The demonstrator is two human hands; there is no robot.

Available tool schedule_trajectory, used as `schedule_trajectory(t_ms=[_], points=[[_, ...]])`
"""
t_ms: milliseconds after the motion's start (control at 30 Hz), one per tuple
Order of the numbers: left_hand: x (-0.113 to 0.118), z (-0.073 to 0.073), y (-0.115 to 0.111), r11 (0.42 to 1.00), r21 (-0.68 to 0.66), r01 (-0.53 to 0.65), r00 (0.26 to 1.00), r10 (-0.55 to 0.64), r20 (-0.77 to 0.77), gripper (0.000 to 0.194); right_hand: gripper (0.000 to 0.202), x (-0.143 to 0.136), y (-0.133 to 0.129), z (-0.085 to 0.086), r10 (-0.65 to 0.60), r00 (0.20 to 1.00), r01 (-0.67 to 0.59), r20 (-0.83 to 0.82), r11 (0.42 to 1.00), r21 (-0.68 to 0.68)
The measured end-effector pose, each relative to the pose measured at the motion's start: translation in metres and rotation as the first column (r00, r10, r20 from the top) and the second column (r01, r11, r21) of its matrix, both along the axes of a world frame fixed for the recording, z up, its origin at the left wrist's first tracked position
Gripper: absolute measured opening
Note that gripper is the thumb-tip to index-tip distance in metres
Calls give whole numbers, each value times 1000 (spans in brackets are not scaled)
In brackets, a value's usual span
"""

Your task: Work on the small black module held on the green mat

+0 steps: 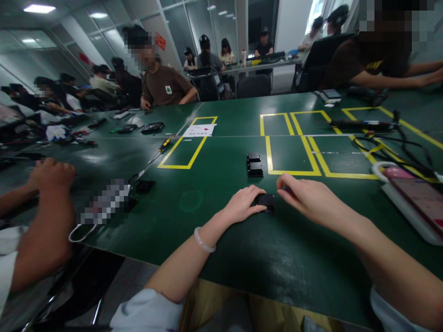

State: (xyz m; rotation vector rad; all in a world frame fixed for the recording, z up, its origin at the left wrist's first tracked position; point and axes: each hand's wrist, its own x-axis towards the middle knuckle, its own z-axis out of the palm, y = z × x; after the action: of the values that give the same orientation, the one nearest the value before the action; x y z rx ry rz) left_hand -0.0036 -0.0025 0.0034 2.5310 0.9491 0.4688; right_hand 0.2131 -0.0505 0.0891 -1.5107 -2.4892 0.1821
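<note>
On the green table, my left hand (244, 203) grips a small black block (266, 201) from its left side, thumb in front and fingers behind. Just right of that block, my right hand (300, 193) is held with its fingertips pinched together, apart from the block. Whatever sits in the pinch, if anything, is too small to make out. Two similar black blocks (254, 165) rest one behind the other on the table, beyond my hands. A pale bracelet (204, 240) circles my left wrist.
Yellow tape rectangles (294, 173) mark the green table (221, 152). A screwdriver (164, 145) and a paper (200, 130) lie to the left. At right are a phone (420, 196) and black cables (391, 147). A neighbour's arm (51, 207) rests at far left; other people sit beyond.
</note>
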Motion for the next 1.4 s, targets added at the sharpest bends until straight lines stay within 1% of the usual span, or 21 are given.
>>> schedule_trajectory(t_ms=[167, 333, 567, 767, 833, 967, 1167, 1400], points=[[-1, 1, 0, 1000, 1, -2, 1000, 2, 3, 35, 10, 0, -1, 3, 8, 1000, -8, -4, 1000, 9], [-1, 0, 0, 1000, -2, -14, 1000, 14, -6, 35, 22, -1, 0, 3, -22, 998, 21, 64, 1000, 5], [-1, -1, 0, 1000, 7, -10, 1000, 10, -1, 36, 13, -1, -2, 4, 9, 999, -9, 53, 1000, 2], [-1, -1, 0, 1000, 2, -9, 1000, 9, -4, 36, 23, -1, -1, 3, -3, 998, 4, 69, 1000, -6], [-1, 0, 0, 1000, 0, -11, 1000, 11, -6, 36, 20, 0, -1, 3, -2, 997, 3, 71, 1000, -9], [-1, 1, -1, 1000, 2, -14, 1000, 14, -5, 36, 12, 0, -2, 3, 18, 1000, -18, 26, 1000, 4], [-1, 2, -2, 1000, 6, -22, 1000, 22, -3, 36, 20, -2, -2, 7, -1, 999, 1, 35, 1000, -4], [-2, 3, -3, 1000, -8, -24, 1000, 24, -4, 34, 14, -4, -3, 8, 16, 1000, -16, 0, 1000, -10]])
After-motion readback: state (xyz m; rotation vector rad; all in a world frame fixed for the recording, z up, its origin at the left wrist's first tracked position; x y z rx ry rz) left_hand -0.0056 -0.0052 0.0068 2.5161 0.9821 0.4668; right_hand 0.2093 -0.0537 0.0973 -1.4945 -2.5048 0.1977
